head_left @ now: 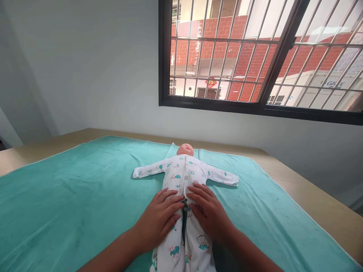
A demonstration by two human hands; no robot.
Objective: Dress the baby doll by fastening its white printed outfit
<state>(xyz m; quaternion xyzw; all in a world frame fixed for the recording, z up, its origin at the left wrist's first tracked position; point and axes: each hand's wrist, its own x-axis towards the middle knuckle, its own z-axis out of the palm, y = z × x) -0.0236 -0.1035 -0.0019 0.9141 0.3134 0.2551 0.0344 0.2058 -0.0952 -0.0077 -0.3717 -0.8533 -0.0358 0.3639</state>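
Note:
A baby doll (pixel 185 149) lies on its back on a teal blanket (pixel 70 204), dressed in a white printed romper (pixel 184 175) with its sleeves spread out to both sides. My left hand (pixel 159 219) lies flat on the romper's lower body at the left, fingers stretched out. My right hand (pixel 208 213) rests flat on the right side of it, fingers spread. The fingertips of both hands meet near the romper's front opening at the waist. The romper's legs (pixel 184 253) run down between my forearms.
The blanket covers a wooden surface (pixel 312 196) set against a white wall. A barred window (pixel 255 56) is above, with a red brick building outside. The wooden edge runs along the right and the back.

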